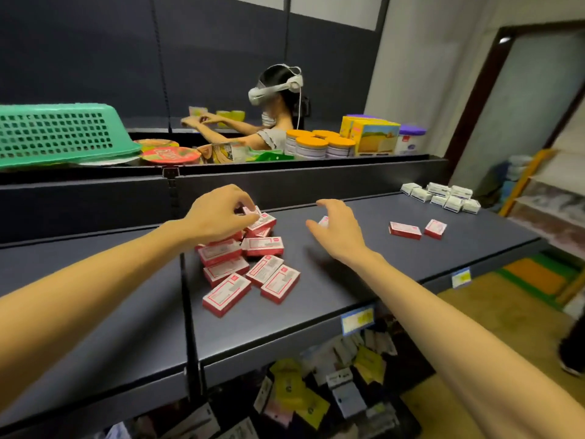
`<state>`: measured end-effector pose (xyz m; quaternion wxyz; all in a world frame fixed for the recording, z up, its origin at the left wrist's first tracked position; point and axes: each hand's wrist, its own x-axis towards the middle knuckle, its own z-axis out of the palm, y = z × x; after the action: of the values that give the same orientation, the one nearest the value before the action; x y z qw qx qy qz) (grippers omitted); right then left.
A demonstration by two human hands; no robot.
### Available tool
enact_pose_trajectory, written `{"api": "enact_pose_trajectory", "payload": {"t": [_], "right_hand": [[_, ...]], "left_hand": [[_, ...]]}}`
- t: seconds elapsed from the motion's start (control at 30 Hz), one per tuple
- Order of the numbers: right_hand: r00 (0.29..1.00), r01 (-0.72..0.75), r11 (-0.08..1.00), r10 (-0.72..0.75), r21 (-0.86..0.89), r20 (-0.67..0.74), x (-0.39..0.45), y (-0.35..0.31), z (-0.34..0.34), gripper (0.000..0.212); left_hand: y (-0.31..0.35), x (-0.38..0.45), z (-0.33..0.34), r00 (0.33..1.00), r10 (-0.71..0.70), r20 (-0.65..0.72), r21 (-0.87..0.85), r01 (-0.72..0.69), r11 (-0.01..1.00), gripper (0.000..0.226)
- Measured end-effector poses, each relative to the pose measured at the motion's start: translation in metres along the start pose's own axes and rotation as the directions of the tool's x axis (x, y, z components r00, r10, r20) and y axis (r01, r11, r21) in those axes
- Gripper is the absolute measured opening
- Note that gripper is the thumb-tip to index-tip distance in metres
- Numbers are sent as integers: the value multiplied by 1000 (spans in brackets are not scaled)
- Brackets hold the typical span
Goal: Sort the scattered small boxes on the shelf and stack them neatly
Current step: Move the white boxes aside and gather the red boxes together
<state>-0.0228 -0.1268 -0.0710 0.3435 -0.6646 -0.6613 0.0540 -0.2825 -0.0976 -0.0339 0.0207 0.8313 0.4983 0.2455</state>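
Note:
Several small red-and-white boxes (247, 264) lie in a loose heap on the dark grey shelf (316, 296). My left hand (218, 213) hovers over the back of the heap and pinches one red box (253, 212) at its top. My right hand (338, 229) is spread with relaxed fingers just above a single red box (323, 221), mostly hidden behind it. Two more red boxes (405, 230) (435, 229) lie apart to the right. Several small white boxes (441, 196) sit grouped at the shelf's back right.
A green plastic basket (57, 134) lies on the upper shelf at left, beside bowl noodles (171, 155), orange-lidded cans (319, 144) and yellow cartons (373, 136). A person wearing a headset (275, 90) works behind the shelf. Packets (316, 391) fill the lower shelf.

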Motion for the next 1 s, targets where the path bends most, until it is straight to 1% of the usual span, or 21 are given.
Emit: {"api": "enact_pose_trajectory", "payload": {"t": [0.07,0.13,0.23,0.3,0.4,0.5,0.57,0.7,0.87,0.93,1.0], "right_hand": [[998,-53,998,51,-35,-40,-2,24,-20,57],[993,-98,992,92,-85,-69,-8,48,-39,57],[982,-170,976,156,-135,-108,-16,82,-63,57],[969,-222,964,202,-143,-142,-18,108,-81,58],[957,-275,948,255,-161,-136,-14,147,-107,62],[945,-322,934,306,-156,-116,-4,185,-128,66],[942,-336,925,324,-179,-92,5,212,-136,73],[944,-319,933,328,-164,28,25,256,-147,87],[973,-196,976,206,-94,107,49,295,-150,95],[975,-179,983,184,-50,126,55,306,-149,97],[979,-157,987,162,-45,122,60,314,-147,96]], "left_hand": [[23,16,10,997,73,24,-4,-73,997,27],[49,32,25,990,123,76,10,-124,992,30],[77,47,49,979,142,145,35,-148,988,38],[97,55,63,977,138,162,49,-147,988,46],[124,68,80,981,141,131,46,-148,988,47],[151,87,97,967,189,173,39,-199,979,42],[172,99,112,962,211,172,55,-224,973,44],[216,127,148,953,228,199,61,-244,968,50],[256,159,188,932,242,269,35,-261,965,56],[265,166,200,932,230,279,43,-252,967,53],[270,170,209,926,225,303,62,-255,965,46]]}}
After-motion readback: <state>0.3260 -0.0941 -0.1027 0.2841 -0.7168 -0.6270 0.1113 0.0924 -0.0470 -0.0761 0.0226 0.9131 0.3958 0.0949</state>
